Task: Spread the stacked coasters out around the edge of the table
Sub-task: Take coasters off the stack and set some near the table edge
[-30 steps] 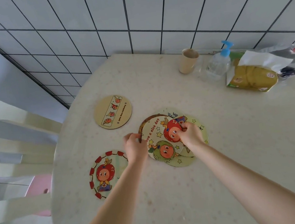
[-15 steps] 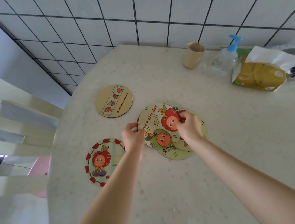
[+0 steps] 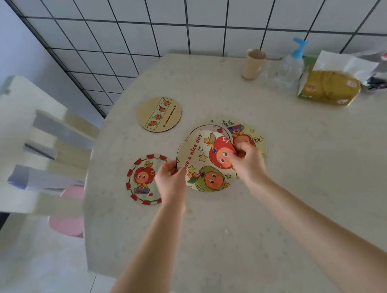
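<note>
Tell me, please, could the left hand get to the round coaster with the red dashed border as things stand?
Probably yes: the left hand sits right beside the round red-bordered coaster, which lies alone and uncovered; but its fingers now pinch the "nice day" coaster.
</note>
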The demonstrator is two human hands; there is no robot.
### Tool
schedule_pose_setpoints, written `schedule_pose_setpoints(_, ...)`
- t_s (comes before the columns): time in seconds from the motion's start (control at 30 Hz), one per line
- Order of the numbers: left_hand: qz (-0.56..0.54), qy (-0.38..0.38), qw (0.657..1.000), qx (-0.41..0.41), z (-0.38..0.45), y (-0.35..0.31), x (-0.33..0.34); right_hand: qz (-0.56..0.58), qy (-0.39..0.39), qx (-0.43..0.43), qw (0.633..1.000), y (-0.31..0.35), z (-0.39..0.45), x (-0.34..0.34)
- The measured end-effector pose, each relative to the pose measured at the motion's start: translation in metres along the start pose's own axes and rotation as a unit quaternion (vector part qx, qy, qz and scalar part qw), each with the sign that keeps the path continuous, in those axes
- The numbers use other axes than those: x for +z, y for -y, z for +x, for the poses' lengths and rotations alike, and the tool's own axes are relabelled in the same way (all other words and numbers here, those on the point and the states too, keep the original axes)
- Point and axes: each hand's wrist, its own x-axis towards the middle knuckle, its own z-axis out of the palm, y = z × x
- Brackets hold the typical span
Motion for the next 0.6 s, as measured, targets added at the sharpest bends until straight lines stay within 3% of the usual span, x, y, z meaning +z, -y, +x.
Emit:
schedule_pose_setpoints(0.33, 0.042, 0.042, 0.997, -0.048, -0.068, 0.085, -0.109, 0.015, 0.041, 0.023, 0.999, -0.052, -0.132, 0.033)
schedule_pose_setpoints(0.6, 0.015, 0.060, 0.985, -0.158, -0.098, 0.137, -0.133, -0.039, 0.043, 0.045, 0.997, -0.072, -0.149, 0.051)
